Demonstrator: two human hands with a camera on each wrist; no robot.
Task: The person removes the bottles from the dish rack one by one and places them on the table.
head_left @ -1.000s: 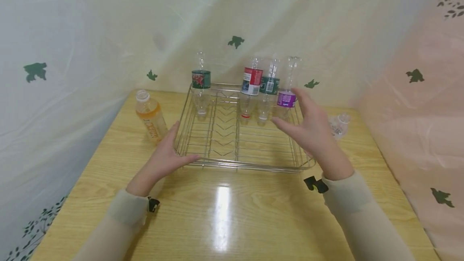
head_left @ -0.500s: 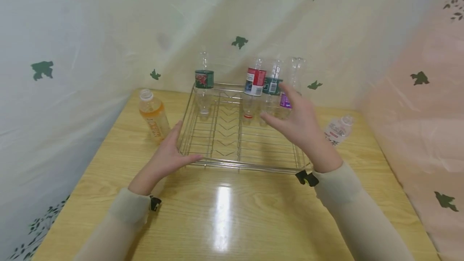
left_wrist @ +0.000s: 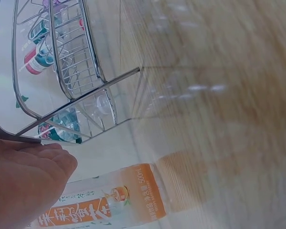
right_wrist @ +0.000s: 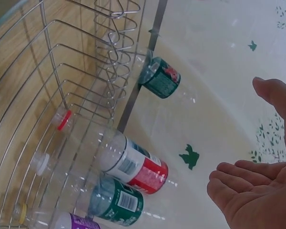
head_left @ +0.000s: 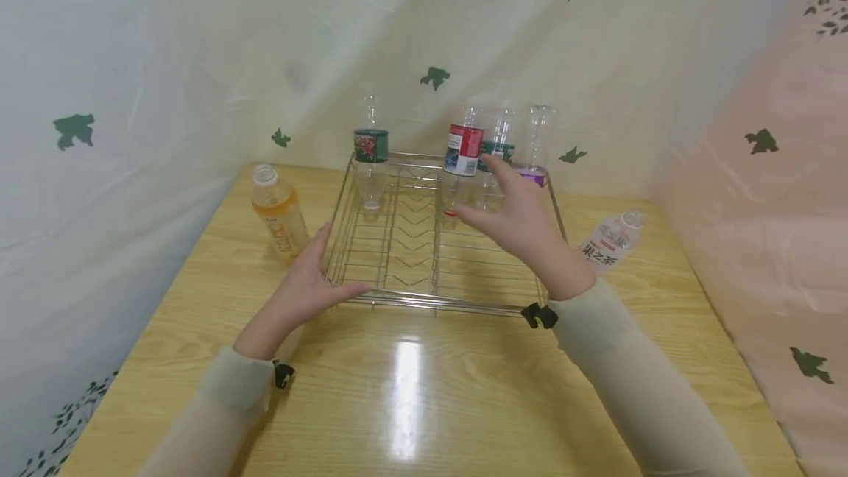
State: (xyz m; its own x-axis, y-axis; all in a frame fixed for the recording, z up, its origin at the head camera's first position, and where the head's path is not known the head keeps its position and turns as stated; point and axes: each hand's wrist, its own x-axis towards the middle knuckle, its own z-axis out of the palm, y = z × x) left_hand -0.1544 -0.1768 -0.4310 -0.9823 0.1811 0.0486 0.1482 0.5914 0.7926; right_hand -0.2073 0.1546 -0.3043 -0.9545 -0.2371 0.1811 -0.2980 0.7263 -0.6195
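A wire dish rack (head_left: 404, 256) sits on the table, holding several clear plastic bottles upside down. One with a green label (head_left: 370, 146) stands at its back left. Toward the right are a red-and-white-labelled bottle (head_left: 462, 149), another green-labelled bottle (head_left: 497, 153) and a purple-labelled bottle (head_left: 536, 168). My left hand (head_left: 298, 285) lies at the rack's front left corner, thumb along the front rim, fingers by the left side. Over the right half hovers my right hand (head_left: 526, 230), thumb and fingers spread, holding nothing. It partly hides the second green-labelled and purple-labelled bottles.
An upright bottle with an orange label (head_left: 281, 219) stands just left of the rack, close to my left hand. Right of the rack is a clear bottle with dark lettering (head_left: 609, 241). A patterned curtain (head_left: 318, 57) hangs behind the wooden table (head_left: 464, 389).
My right hand has moved left, from beside the purple-labelled bottle toward the red-and-white-labelled one. The bottle at the right now shows more fully. My left hand stays at the rack corner.
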